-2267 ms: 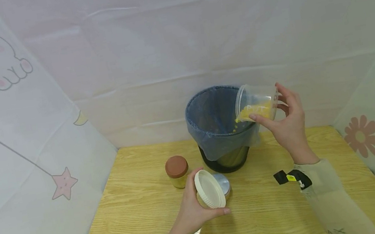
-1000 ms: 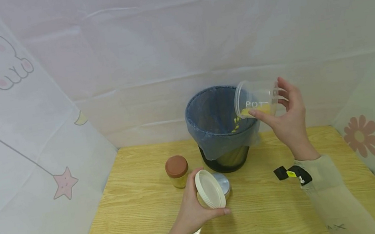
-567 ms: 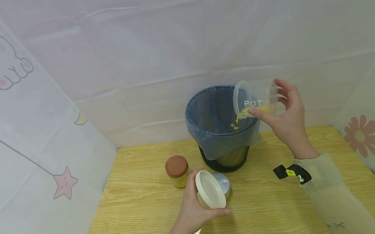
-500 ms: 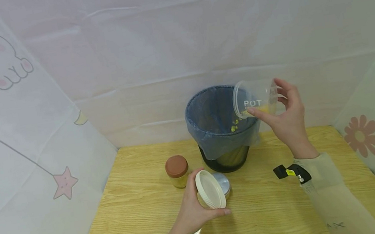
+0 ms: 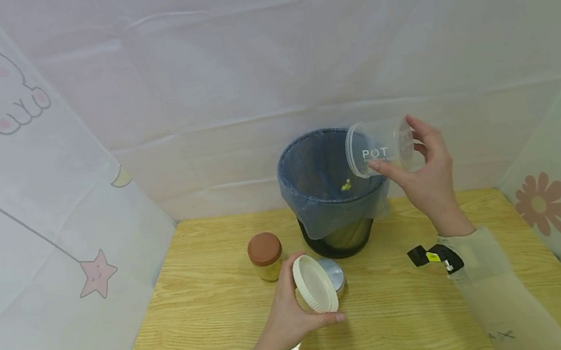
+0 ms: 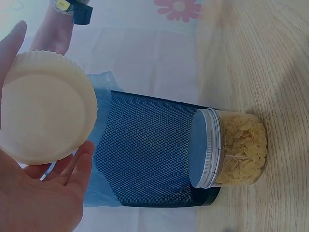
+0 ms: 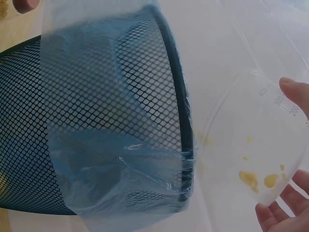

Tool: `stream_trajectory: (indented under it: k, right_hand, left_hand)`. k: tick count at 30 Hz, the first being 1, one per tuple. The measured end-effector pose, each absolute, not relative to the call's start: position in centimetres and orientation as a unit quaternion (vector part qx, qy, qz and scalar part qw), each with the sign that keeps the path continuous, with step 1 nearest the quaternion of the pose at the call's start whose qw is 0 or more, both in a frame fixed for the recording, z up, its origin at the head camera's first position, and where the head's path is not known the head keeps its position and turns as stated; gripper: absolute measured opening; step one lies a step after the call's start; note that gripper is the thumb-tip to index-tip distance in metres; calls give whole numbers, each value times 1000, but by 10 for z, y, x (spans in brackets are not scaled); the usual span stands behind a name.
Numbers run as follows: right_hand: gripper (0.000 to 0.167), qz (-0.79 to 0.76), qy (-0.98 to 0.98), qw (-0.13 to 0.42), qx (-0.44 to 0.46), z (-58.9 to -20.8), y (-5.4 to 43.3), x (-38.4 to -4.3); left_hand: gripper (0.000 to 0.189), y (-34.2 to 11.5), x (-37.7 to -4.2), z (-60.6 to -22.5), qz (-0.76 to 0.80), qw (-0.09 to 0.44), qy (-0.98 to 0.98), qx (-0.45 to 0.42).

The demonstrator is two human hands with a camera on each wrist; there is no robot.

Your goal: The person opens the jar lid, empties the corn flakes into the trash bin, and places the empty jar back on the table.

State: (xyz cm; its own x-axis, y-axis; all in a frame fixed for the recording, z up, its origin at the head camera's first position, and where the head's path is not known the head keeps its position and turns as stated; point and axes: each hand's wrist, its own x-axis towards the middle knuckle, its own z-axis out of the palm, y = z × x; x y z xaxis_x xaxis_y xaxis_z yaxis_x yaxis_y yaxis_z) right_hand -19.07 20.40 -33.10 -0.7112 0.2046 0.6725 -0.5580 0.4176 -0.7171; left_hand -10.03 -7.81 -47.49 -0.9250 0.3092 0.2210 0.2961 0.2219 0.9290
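Observation:
In my right hand (image 5: 429,180) is a clear plastic jar (image 5: 382,144) marked POT, tipped on its side with its mouth over the bin. A few yellow flakes (image 7: 248,180) cling inside it in the right wrist view. More flakes (image 5: 346,185) are falling into the mesh trash bin (image 5: 336,239), which has a blue plastic liner (image 5: 318,211) folded over its rim. My left hand (image 5: 290,312) grips a cream-coloured ribbed lid (image 5: 314,283) by its edge, hollow side facing up and to the right.
Behind the lid stands a jar with a silver lid (image 5: 333,273), filled with yellowish flakes (image 6: 244,150) in the left wrist view. To its left is a jar with a brown lid (image 5: 264,249). Pale cloth walls (image 5: 224,86) close off the wooden table (image 5: 200,332) at the back and sides.
The yellow flakes in the clear jar have poured out into the bin, leaving it nearly empty. The jar has tipped a little further and shifted slightly left. My left hand stays put.

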Motion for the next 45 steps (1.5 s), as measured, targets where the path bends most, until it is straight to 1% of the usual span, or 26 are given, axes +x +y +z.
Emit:
stream_trajectory:
  k: [8,16,22,24,28,30,32,35,37,45]
  right_hand:
    - [84,512,-769,363,123,-330,203,-194]
    - [95,496,-784,352,128,-352,217,-221]
    - [96,484,-797,333,141,-352,215,-226]
    - [96,478,-795,341,149,-348,213,-227]
    - [95,462,-780,387,169,-340,209,-231]
    - [96,435,-787,398,181,-340,209,-233]
    - [95,400,-811,381,194,-344,209,-235]
    - [95,353,-847,339,206,-354,211,-238]
    - [93,346,-858,320,205,-359,213,-239]
    - [94,358,-842,344,214,-362,213,-241]
  left_hand:
    - [112,-79,-100,-475,590,7,783,197]
    - [113,-79,-100,-475,594,12,780,196]
    - [111,-80,-100,-475,594,16,780,196]
    - [110,-79,-100,-474,599,21,777,193]
    - [109,-80,-99,-473,603,27,774,192]
    - [109,-79,-99,-473,603,27,774,193]
    - [109,-80,-98,-474,600,25,776,194]
    - [110,-80,-98,-475,595,21,779,197]
    - [111,-79,-98,-476,594,22,780,198]
    - [111,-80,-98,-476,599,21,775,199]
